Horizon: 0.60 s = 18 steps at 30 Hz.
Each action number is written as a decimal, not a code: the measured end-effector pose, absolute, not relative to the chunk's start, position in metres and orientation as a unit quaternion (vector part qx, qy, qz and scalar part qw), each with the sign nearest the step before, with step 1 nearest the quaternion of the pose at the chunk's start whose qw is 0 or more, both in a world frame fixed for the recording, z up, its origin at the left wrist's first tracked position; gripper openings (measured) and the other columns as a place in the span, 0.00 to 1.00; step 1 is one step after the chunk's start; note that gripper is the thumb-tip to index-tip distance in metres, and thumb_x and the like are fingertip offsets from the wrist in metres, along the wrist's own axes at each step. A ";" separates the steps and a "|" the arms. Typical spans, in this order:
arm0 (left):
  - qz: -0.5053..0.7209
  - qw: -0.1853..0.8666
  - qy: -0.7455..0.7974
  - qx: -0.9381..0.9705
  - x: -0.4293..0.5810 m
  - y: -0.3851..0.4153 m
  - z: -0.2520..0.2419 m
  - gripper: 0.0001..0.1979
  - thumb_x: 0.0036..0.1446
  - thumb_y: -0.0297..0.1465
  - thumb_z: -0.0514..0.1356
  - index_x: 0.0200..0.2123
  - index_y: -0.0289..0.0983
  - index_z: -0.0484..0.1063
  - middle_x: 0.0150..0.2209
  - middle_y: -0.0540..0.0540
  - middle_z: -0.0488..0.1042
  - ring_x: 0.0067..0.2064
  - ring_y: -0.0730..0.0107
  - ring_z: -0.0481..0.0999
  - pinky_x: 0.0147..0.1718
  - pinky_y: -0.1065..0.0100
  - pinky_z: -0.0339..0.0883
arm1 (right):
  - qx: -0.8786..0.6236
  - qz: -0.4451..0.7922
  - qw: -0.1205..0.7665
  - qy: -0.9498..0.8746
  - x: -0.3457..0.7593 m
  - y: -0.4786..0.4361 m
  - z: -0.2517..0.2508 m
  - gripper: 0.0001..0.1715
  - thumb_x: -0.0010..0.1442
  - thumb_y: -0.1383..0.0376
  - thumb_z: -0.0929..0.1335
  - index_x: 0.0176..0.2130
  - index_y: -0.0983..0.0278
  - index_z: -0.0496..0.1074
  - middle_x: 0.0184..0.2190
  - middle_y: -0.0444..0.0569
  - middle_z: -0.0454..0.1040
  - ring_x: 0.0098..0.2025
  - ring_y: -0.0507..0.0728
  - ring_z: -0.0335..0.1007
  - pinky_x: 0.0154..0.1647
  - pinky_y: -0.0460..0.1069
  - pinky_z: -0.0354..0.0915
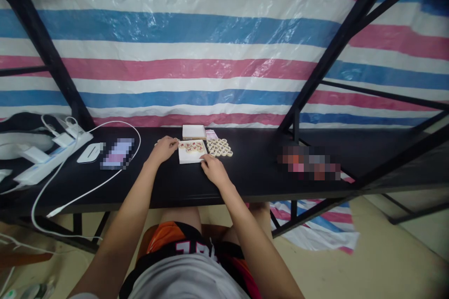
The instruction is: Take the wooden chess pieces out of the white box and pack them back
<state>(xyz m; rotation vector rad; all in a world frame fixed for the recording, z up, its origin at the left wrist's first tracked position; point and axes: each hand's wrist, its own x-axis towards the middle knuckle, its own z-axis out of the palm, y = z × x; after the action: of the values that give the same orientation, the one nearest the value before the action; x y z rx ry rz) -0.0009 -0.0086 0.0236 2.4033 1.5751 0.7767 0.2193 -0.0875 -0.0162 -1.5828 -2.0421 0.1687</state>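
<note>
A shallow white box (185, 158) lies on the black desk with several Chinese chess pieces (194, 147) with red characters inside it, toward its back. My left hand (165, 149) is at the box's left edge, its fingers bent together in a pinch; what they hold is hidden. Pieces beside that hand are mostly covered by it. My right hand (214, 170) has its fingertips on the right edge of the box, near the front corner. Just right of the box, pieces with dark characters (220, 148) lie flat in a close group.
Behind the box sits a white box part (194, 131), with a printed paper (211, 134) beside it. A phone (117, 153), a white device (90, 153), a power strip (52, 163) and a loose white cable (86, 190) are on the left. Black frame bars (315, 51) rise at right.
</note>
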 end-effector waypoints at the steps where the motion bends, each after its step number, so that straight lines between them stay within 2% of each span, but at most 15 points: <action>1: 0.258 0.078 0.528 0.806 -0.002 -0.009 0.024 0.16 0.59 0.40 0.52 0.39 0.41 0.78 0.43 0.45 0.75 0.43 0.63 0.74 0.43 0.67 0.64 | -0.590 0.061 0.272 -0.758 0.219 -0.088 -0.016 0.14 0.63 0.68 0.59 0.44 0.63 0.70 0.43 0.51 0.73 0.43 0.56 0.70 0.44 0.47 0.62; 8: 0.229 0.069 0.512 0.825 -0.007 -0.012 0.029 0.18 0.57 0.43 0.53 0.33 0.40 0.79 0.37 0.45 0.77 0.37 0.65 0.74 0.36 0.70 0.62 | -0.614 0.058 0.264 -0.741 0.219 -0.089 -0.015 0.15 0.62 0.68 0.59 0.44 0.61 0.71 0.43 0.51 0.73 0.43 0.56 0.70 0.41 0.47 0.61; 12: 0.185 0.102 0.508 0.835 -0.012 -0.007 0.026 0.16 0.54 0.42 0.54 0.28 0.41 0.78 0.29 0.48 0.76 0.32 0.66 0.72 0.34 0.69 0.61 | -0.625 0.059 0.253 -0.736 0.218 -0.089 -0.013 0.15 0.63 0.67 0.59 0.45 0.61 0.70 0.44 0.51 0.73 0.42 0.56 0.70 0.40 0.47 0.61; 18: 0.169 0.156 0.506 0.831 -0.015 0.000 0.016 0.12 0.49 0.40 0.59 0.31 0.40 0.78 0.30 0.49 0.76 0.33 0.66 0.72 0.33 0.68 0.60 | -0.628 0.051 0.244 -0.737 0.218 -0.090 -0.012 0.14 0.64 0.66 0.59 0.45 0.62 0.69 0.45 0.50 0.73 0.43 0.55 0.70 0.40 0.46 0.60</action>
<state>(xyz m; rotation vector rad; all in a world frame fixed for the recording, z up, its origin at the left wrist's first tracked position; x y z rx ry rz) -0.0146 0.0000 0.0157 2.3790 1.4493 0.4832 0.2180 -0.0899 -0.0125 -1.7155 -2.0132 0.1383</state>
